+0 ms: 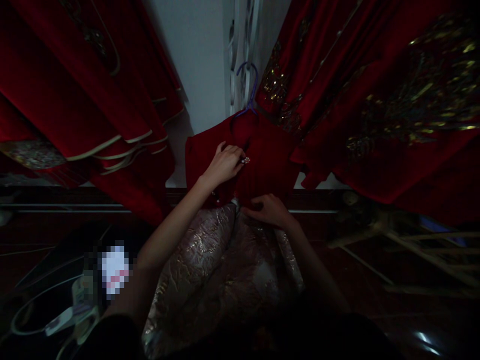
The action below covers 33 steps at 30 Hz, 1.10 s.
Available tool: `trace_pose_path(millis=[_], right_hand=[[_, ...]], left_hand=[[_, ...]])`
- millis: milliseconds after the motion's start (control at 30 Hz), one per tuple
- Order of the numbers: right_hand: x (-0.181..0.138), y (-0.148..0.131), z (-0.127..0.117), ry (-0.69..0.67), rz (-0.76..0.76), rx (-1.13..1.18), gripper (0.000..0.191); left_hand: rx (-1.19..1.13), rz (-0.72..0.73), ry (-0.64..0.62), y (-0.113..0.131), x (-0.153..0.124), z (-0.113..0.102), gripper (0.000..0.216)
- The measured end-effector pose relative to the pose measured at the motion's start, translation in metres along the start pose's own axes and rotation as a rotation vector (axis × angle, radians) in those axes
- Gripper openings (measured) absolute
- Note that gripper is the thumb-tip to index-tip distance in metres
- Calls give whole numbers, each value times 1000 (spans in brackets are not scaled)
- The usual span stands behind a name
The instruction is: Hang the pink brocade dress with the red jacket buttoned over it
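Observation:
A sleeveless-looking red top (268,160) hangs in front of me on a purple hanger (252,92). My left hand (227,162) lies against its front, fingers curled at a small pearly beaded ornament (245,160). Whether the fingertips grip cloth or the ornament is too dark to tell for certain. Lower down, my right hand (272,211) is at the hem of the top, thumb and fingers apart, nothing visible between them. Below the hem a shiny pinkish brocade garment (221,270) spreads out, and the right fingertips are close to its upper edge.
Red garments (93,95) with pale piping hang at the left. More red cloth with gold sequins (423,85) hangs at the right. A pale metal rack (245,40) stands against the wall. Wooden slatted furniture (405,250) and a dark surface with a white cable (22,332) flank me.

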State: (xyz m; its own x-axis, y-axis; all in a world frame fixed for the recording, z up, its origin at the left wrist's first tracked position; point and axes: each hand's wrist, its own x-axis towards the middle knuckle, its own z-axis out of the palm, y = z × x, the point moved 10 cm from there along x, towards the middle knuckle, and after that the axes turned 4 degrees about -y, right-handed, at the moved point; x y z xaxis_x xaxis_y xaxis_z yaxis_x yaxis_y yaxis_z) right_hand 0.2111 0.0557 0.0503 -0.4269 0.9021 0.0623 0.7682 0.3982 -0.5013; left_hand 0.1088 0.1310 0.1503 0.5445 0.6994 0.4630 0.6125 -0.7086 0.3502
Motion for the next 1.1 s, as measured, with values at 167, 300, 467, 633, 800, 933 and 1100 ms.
trace_pose_path(millis=[167, 300, 467, 633, 800, 933, 1100], right_hand=[[-1, 0, 1, -22, -9, 27, 49], [0, -1, 2, -31, -25, 17, 49], [1, 0, 5, -47, -43, 15, 48], [0, 0, 7, -60, -50, 41, 46], [0, 0, 9, -67, -51, 59, 45], [0, 0, 9, -59, -58, 59, 44], [1, 2, 9, -65, -72, 80, 42]], left_hand=[[-40, 45, -82, 1, 20, -2, 31], [-36, 83, -144, 0, 33, -1, 47], [-45, 81, -192, -4, 43, 5, 23], [-51, 112, -368, 0, 43, 15, 21], [-53, 100, -518, 1, 37, 13, 12], [19, 128, -460, 6, 35, 6, 13], [27, 108, -448, 9, 31, 1, 16]])
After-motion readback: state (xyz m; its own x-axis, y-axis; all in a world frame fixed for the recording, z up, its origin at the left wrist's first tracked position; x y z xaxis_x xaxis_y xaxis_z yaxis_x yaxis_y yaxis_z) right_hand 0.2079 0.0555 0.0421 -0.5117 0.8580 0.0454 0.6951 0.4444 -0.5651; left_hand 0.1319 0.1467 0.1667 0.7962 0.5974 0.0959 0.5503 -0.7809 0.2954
